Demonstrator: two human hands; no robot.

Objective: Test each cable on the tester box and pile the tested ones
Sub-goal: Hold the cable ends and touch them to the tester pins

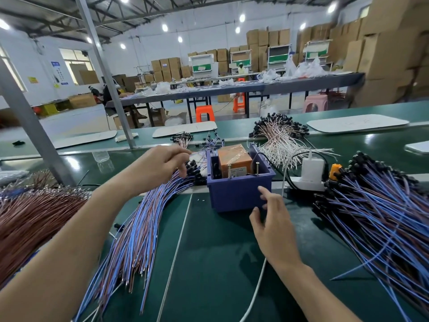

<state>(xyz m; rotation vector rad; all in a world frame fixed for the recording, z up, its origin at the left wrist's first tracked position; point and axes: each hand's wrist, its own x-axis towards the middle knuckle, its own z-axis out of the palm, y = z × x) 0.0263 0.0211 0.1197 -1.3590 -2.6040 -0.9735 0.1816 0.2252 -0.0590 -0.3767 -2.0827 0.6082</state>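
While the green bench (220,252) is carrying cable stock on both sides, the step in hand is looking like the pick-up of the next cable for testing. The right heap of blue cables (371,217) is sprawling beside the power strip (308,182); which heap is the tested one I cannot tell. The left fan of blue cables (144,224) is lying with its black plug ends (195,170) just beside the left wall of the tester box (236,194). That box is sitting mid-bench with an orange unit (234,159) inside and two upright screws (229,170) standing at its near rim, probably serving as test contacts. The left hand (160,166) is reaching over the fan, fingers curling down onto the plug ends; whether they are pinching a single cable, the view is not showing. The right hand (274,226) is hovering before the box's near wall, fingers loosely spread, holding nothing; contact with the wall cannot be told. The next move, as I judge it, is calling for one cable being drawn clear without dragging neighbours, then its ends being brought to the screws.
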